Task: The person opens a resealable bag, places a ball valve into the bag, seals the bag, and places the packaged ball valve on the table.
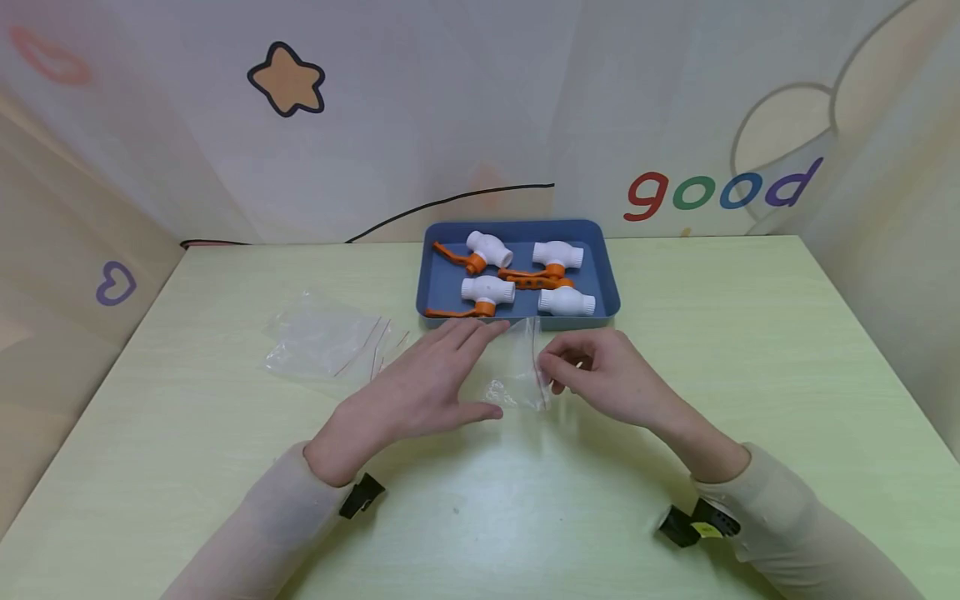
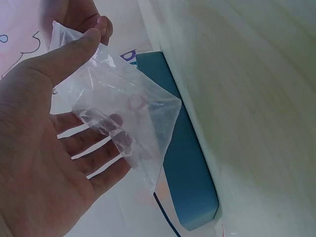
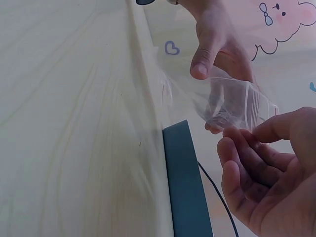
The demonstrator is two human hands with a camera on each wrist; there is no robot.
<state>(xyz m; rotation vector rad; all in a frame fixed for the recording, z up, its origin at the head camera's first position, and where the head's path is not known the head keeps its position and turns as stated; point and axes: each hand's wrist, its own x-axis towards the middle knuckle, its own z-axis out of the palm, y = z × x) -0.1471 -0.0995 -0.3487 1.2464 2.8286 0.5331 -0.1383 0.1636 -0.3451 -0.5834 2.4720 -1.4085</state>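
A clear zip bag (image 1: pixel 517 367) with a red line along its zip edge is held up in front of the tray. My right hand (image 1: pixel 611 375) pinches that zip edge between thumb and fingertips, as the right wrist view shows. Around the bag's other end is my left hand (image 1: pixel 420 387), thumb spread away from nearly straight fingers. In the left wrist view the bag (image 2: pixel 123 98) lies between the left thumb and fingers; whether both touch it I cannot tell. Nothing solid shows inside the bag.
Behind the hands stands a blue tray (image 1: pixel 517 323) with several white ball valves (image 1: pixel 489 289) that have orange handles. More clear zip bags (image 1: pixel 322 337) lie on the table (image 1: pixel 480 533) to the left. A printed curtain (image 1: pixel 450 108) hangs along the table's back edge.
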